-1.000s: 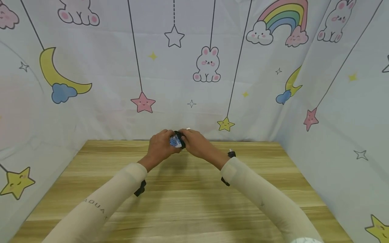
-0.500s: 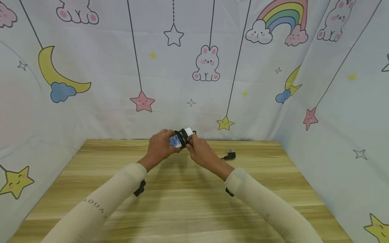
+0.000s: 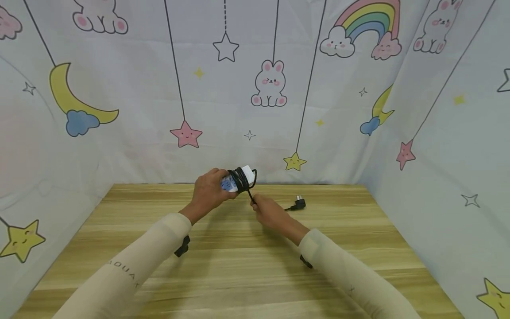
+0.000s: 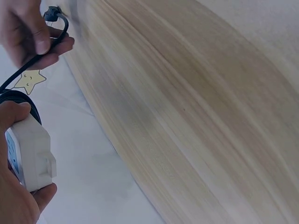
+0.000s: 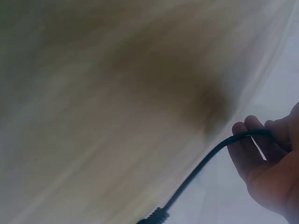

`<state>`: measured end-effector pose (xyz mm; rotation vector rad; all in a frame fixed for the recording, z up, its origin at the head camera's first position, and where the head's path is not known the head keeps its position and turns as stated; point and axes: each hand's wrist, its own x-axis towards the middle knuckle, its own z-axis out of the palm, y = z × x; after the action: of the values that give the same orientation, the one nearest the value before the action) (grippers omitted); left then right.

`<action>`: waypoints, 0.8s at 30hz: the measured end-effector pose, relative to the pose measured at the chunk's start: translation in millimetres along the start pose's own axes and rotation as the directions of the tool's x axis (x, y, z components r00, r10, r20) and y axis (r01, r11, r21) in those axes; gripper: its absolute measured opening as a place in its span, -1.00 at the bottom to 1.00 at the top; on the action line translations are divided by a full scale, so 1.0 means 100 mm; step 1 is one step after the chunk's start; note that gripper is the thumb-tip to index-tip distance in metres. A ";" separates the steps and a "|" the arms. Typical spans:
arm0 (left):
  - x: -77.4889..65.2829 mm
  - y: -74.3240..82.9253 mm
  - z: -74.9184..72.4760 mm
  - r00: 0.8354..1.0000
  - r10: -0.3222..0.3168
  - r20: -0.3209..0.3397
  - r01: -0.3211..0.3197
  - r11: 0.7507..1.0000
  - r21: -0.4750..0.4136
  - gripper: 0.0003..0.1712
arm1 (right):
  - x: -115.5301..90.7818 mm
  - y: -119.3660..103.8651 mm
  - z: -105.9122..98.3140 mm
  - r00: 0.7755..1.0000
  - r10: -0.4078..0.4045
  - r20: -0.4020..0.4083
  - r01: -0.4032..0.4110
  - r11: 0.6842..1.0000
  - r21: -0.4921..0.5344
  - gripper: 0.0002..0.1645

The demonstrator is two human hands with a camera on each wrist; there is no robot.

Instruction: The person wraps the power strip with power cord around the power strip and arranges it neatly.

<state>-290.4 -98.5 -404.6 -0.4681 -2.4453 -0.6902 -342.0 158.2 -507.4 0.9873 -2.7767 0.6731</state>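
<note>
My left hand point(image 3: 208, 191) grips a white power strip point(image 3: 228, 183) with a blue socket face, held up near the table's back edge. Black cord point(image 3: 240, 179) is wound several times round its middle, and one loop stands out at the white far end. Just below and to the right, my right hand point(image 3: 272, 213) pinches the cord's free length between thumb and fingers. Past that hand the cord ends in a black plug point(image 3: 299, 203) with its metal prongs upward. In the left wrist view, the strip's white side point(image 4: 35, 151) shows between thumb and fingers.
A wood-grain table point(image 3: 239, 274) spreads under both arms. White cloth point(image 3: 223, 97) printed with stars, rabbits and moons rises at the back and both sides. Dark pieces point(image 3: 182, 247) of the wrist gear stick out at the sleeves.
My right hand has come off the wound cord and moved down and right, drawing out the free length. The coils and the strip's white end now show. The left hand has barely moved.
</note>
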 end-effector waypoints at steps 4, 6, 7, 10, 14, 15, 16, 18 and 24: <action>0.00 0.01 -0.01 1.000 -0.001 0.003 0.001 1.000 -0.013 -0.25 | -0.02 0.07 0.01 1.000 -0.008 0.021 0.010 0.995 -0.099 -0.85; 0.00 0.02 -0.01 1.000 0.000 0.005 0.000 1.000 -0.023 -0.25 | -0.05 -0.04 -0.11 0.998 0.005 0.059 0.002 0.993 -0.116 -0.85; 0.00 0.02 -0.01 1.000 0.001 0.008 -0.001 1.000 -0.027 -0.25 | -0.07 -0.12 -0.19 0.997 0.012 0.080 -0.002 0.992 -0.127 -0.83; 0.00 0.02 -0.01 1.000 0.014 0.016 -0.013 0.999 -0.034 -0.25 | -0.07 -0.19 -0.34 0.989 0.019 0.146 0.001 0.991 -0.137 -0.78; -0.01 0.02 0.00 0.999 0.041 0.018 -0.040 0.998 -0.048 -0.26 | 0.02 -0.28 -0.49 0.978 0.010 0.210 0.035 0.978 -0.207 -0.73; -0.01 0.02 0.00 0.999 0.048 0.018 -0.047 0.997 -0.053 -0.25 | 0.06 -0.29 -0.52 0.976 0.008 0.219 0.041 0.974 -0.221 -0.71; -0.01 0.02 -0.01 0.998 0.056 0.018 -0.055 0.997 -0.058 -0.25 | 0.10 -0.28 -0.54 0.975 -0.004 0.222 0.060 0.968 -0.244 -0.70; -0.01 0.03 -0.01 0.997 0.073 0.020 -0.072 0.995 -0.065 -0.23 | 0.14 -0.42 -0.67 0.970 0.031 0.242 0.037 0.961 -0.274 -0.69; 0.02 0.07 -0.01 0.989 0.134 0.054 -0.129 0.988 -0.087 -0.19 | 0.29 -0.39 -0.84 0.933 0.217 0.286 -0.135 0.950 -0.280 -0.62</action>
<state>-287.7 -93.4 -400.1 -0.6857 -2.4221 -0.7331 -343.9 152.4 -410.2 0.8610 -3.1532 0.1707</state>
